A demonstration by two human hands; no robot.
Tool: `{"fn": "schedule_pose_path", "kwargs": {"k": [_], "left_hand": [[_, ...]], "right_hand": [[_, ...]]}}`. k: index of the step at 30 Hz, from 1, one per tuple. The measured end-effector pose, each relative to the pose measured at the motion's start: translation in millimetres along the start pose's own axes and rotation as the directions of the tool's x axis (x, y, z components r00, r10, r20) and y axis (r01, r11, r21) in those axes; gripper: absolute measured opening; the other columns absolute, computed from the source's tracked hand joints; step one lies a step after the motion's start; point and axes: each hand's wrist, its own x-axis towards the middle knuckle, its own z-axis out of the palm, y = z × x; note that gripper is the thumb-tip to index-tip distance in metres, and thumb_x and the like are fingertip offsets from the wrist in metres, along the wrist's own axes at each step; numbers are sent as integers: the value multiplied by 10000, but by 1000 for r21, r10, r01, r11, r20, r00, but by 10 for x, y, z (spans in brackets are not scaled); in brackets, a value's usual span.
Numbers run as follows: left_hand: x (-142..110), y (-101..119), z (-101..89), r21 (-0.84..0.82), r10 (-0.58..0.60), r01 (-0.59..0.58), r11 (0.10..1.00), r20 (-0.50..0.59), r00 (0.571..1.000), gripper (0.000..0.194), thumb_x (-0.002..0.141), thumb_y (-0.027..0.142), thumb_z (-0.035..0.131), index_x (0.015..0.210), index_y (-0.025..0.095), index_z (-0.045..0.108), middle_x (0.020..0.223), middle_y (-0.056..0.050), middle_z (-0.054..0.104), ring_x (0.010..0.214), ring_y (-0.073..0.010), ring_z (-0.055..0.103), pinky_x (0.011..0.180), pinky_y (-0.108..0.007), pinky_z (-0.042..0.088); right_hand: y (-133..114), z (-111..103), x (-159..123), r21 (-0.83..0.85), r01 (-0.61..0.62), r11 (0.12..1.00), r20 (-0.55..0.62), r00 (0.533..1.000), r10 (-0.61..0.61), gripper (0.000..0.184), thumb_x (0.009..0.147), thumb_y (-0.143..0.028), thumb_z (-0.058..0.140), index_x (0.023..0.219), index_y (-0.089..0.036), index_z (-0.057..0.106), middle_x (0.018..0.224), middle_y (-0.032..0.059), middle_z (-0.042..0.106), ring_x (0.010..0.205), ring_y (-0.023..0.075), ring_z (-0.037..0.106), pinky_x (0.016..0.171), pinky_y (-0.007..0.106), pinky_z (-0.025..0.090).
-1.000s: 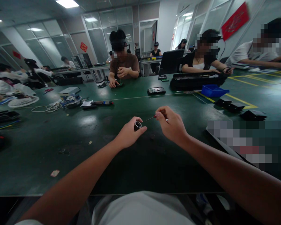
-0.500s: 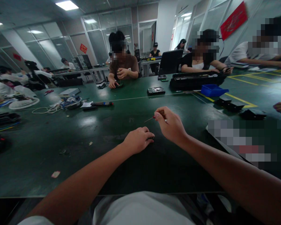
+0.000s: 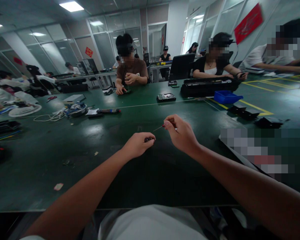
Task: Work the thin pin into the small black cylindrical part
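Note:
My left hand (image 3: 137,144) is closed around a small dark ring-shaped part (image 3: 148,139), of which only an edge shows between the fingertips. My right hand (image 3: 182,134) pinches a thin screwdriver (image 3: 160,127) with a red grip, its metal tip pointing left toward the part. Both hands hover just above the dark green table (image 3: 65,173), a few centimetres apart.
A hard drive (image 3: 166,97) lies further back in the middle. A blue bin (image 3: 227,96) and black parts (image 3: 245,111) sit to the right. Cables, a white fan (image 3: 25,109) and tools clutter the left. Other people work across the table.
My left hand held the ring-shaped part up, dropped flat to the table, and has now risen again, curled around the part. The right hand with the screwdriver barely moved.

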Motion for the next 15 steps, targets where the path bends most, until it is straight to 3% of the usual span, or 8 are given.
{"fn": "schedule_pose_path", "kwargs": {"k": [3,6,9,12,15], "left_hand": [[20,-89,-142,-258,-159,133,957,-81,984,250,888,313,531,1013,234,733,892,-18,698,701,-141,579,654,-266,463],[18,-194,-315,-575,-350,217,789,-130,928,214,856,325,557,959,196,692,852,-35,636,617,-109,521,462,-203,326],[-23,-334,-518,-748,-467,177,640,-196,862,195,799,347,652,877,171,622,842,-36,584,576,-88,481,397,-173,227],[-107,-502,-744,-802,-546,118,585,-282,789,153,789,278,647,862,149,607,825,-41,562,558,-84,470,387,-169,236],[-243,-664,-988,-845,-651,68,530,-354,672,132,830,195,551,924,133,620,785,-37,540,544,-93,466,390,-184,241]], "right_hand": [[-9,-7,0,-1,-9,1000,2,1000,9,175,976,-346,477,935,-219,590,805,40,691,745,203,662,678,326,453],[-15,-6,2,-2,-16,1000,5,1000,16,176,972,-341,478,930,-215,593,795,37,686,732,200,652,670,323,445],[-12,-2,5,5,-10,1000,-1,1000,10,173,967,-336,487,929,-207,596,789,34,681,734,196,651,680,322,445],[-5,0,8,7,-8,1000,0,1000,8,175,968,-334,489,934,-202,599,790,33,682,735,194,651,682,320,445],[-2,0,11,10,-12,1000,5,1000,12,174,968,-331,492,938,-198,601,793,36,685,742,193,657,685,317,448]]}}
